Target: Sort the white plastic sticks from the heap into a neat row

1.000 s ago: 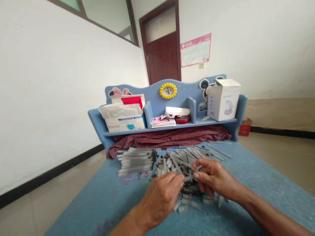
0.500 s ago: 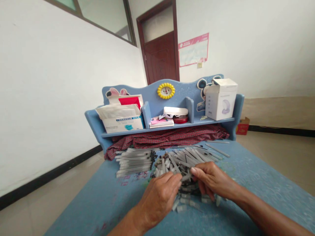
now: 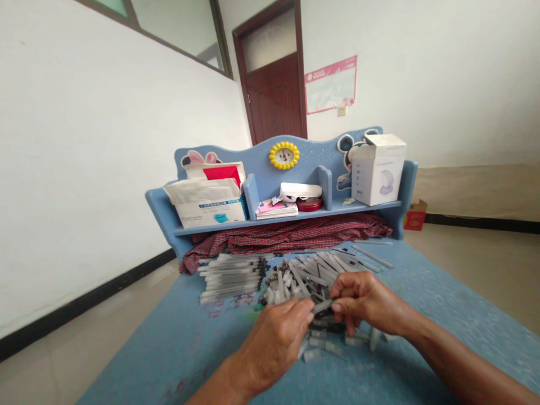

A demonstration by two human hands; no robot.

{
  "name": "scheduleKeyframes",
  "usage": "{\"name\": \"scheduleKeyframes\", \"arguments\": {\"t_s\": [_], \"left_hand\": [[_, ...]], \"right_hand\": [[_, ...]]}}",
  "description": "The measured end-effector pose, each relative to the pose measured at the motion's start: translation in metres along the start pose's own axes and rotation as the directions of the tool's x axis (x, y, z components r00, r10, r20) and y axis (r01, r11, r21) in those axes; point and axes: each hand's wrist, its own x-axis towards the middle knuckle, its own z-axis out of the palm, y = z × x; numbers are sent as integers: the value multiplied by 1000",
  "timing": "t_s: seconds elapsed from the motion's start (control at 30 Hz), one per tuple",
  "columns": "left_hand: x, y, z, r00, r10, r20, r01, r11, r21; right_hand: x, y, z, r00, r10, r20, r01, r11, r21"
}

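My left hand (image 3: 276, 332) is closed around one end of a short translucent grey pen piece (image 3: 323, 307). The fingertips of my right hand (image 3: 365, 301) pinch its other end, so the piece spans the gap between both hands. Under and behind them spreads a heap of loose pen parts (image 3: 291, 281), some translucent, some dark. Short clear caps (image 3: 314, 354) lie at its near edge. To the left, several frosted pens (image 3: 230, 278) lie side by side, their black ends facing right. My fingers hide part of the heap.
The blue table (image 3: 169, 349) carries a raised shelf at its back. On that shelf stand a mask box (image 3: 211, 212), a yellow flower-shaped clock (image 3: 284, 156), a red round tin (image 3: 309, 205) and a white carton (image 3: 377, 174). Checked cloth (image 3: 287, 235) lies bunched below.
My right hand has lifted slightly and turned, with its fingers curled more. The pen piece between my hands shows more plainly. My left hand has barely moved.
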Motion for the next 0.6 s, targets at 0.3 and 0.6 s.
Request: {"name": "scheduleKeyframes", "arguments": {"t_s": [0.3, 0.6], "left_hand": [[0, 3, -1, 1000, -11, 5, 11, 1000, -25], [0, -3, 1, 1000, -23, -3, 24, 1000, 9]], "right_hand": [[-2, -3, -2, 1000, 13, 18, -12, 999, -47], [-10, -17, -29, 997, 67, 37, -55, 961, -271]]}}
